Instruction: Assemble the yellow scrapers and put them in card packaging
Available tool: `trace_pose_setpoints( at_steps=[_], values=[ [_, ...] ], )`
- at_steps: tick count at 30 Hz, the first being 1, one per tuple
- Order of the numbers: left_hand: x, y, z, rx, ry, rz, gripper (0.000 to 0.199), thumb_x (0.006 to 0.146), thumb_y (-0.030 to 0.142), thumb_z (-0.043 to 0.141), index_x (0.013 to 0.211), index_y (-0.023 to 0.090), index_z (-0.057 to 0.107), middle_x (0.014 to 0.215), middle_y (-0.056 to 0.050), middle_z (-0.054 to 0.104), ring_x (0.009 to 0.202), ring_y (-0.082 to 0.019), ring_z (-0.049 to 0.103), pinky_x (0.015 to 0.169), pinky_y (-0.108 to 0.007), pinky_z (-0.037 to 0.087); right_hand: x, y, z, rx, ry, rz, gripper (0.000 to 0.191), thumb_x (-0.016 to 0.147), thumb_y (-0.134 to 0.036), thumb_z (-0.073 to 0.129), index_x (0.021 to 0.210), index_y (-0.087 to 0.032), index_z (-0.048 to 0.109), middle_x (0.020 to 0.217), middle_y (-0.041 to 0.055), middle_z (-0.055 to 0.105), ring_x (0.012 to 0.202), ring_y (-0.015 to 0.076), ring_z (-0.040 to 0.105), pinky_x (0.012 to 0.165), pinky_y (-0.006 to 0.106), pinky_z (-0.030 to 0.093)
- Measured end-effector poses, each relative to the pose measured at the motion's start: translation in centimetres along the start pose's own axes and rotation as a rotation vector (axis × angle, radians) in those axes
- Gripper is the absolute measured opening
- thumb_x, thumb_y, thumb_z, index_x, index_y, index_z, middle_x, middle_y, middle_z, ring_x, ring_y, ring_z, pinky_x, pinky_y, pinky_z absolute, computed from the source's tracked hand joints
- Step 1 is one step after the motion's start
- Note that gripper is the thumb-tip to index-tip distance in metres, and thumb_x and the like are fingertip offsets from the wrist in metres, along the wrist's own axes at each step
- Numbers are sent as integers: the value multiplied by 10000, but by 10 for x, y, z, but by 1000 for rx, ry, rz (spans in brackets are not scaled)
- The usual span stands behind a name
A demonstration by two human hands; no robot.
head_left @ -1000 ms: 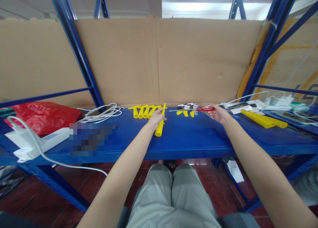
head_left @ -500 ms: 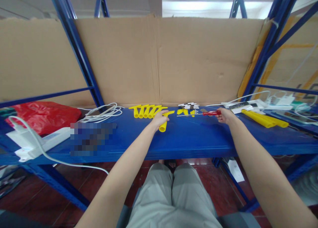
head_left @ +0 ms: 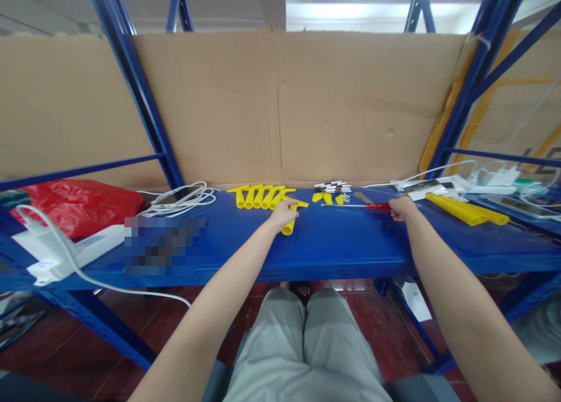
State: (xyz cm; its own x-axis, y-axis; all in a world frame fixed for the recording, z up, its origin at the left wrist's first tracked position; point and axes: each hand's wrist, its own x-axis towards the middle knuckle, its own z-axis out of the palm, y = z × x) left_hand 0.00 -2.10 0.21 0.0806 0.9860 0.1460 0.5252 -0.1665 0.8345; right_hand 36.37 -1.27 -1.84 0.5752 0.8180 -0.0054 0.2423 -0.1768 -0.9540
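My left hand [head_left: 283, 215] is closed around a yellow tube with fins [head_left: 288, 229], its open round end facing me. In my right hand [head_left: 400, 208] is a screwdriver [head_left: 377, 206] with a red handle; its long thin shaft points left, low over the blue tabletop. Just left of my left hand, several similar yellow finned tubes [head_left: 258, 198] stand in a row. Beyond the screwdriver's tip lie small yellow pieces [head_left: 327, 198] and a small pile of black-and-white pieces [head_left: 333, 186].
Longer yellow tubes [head_left: 460, 211] lie at the right beside a phone [head_left: 521, 207]. A white power strip [head_left: 83, 253], a red plastic bag [head_left: 87, 206] and coiled white cable [head_left: 188, 198] are at the left. A cardboard wall [head_left: 280, 110] closes the back.
My right hand has shifted slightly right and down with the screwdriver. My left hand has moved a little right and now covers more of the yellow finned tube.
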Motion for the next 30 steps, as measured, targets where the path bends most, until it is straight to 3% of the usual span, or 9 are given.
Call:
trace_pose_setpoints(
  at_steps=[3, 9, 19, 26, 30],
  values=[
    [1, -2, 2, -5, 4, 14, 469, 691, -14, 625, 1123, 153, 707, 1037, -72, 715, 979, -209, 646, 802, -251, 511, -7, -5, 2, -99, 120, 108, 185, 756, -57, 598, 921, -134, 635, 379, -17, 462, 308, 183, 501, 287, 271, 435],
    [4, -8, 8, -24, 28, 40, 459, 668, -41, 602, 1070, 143, 729, 1020, -72, 723, 984, -217, 647, 785, -254, 520, -12, -8, 4, 68, 137, 72, 376, 729, -15, 603, 1070, -170, 629, 416, -34, 446, 375, 207, 563, 324, 309, 503],
    [2, -6, 11, 11, 43, 63, 437, 725, -28, 556, 1104, 118, 716, 1092, -99, 717, 1000, -207, 662, 880, -249, 503, -16, -11, 5, 121, 187, 104, 399, 742, 21, 561, 1085, -177, 609, 452, -33, 462, 384, 191, 576, 326, 288, 509],
    [-2, 2, 3, -21, 33, -1, 401, 763, 35, 590, 1134, 139, 702, 1044, -90, 718, 941, -213, 672, 829, -270, 520, -19, -12, 6, 70, 179, 67, 394, 737, 14, 553, 1084, -169, 595, 449, -22, 495, 413, 203, 601, 379, 298, 529],
    [2, 2, -4, -55, 82, 1, 405, 779, 9, 550, 1137, 138, 688, 1132, -97, 699, 1025, -209, 657, 893, -270, 500, -17, -11, 4, -6, 181, 44, 345, 734, -14, 584, 1044, -162, 613, 454, -17, 486, 420, 211, 594, 387, 310, 520]
  ],
)
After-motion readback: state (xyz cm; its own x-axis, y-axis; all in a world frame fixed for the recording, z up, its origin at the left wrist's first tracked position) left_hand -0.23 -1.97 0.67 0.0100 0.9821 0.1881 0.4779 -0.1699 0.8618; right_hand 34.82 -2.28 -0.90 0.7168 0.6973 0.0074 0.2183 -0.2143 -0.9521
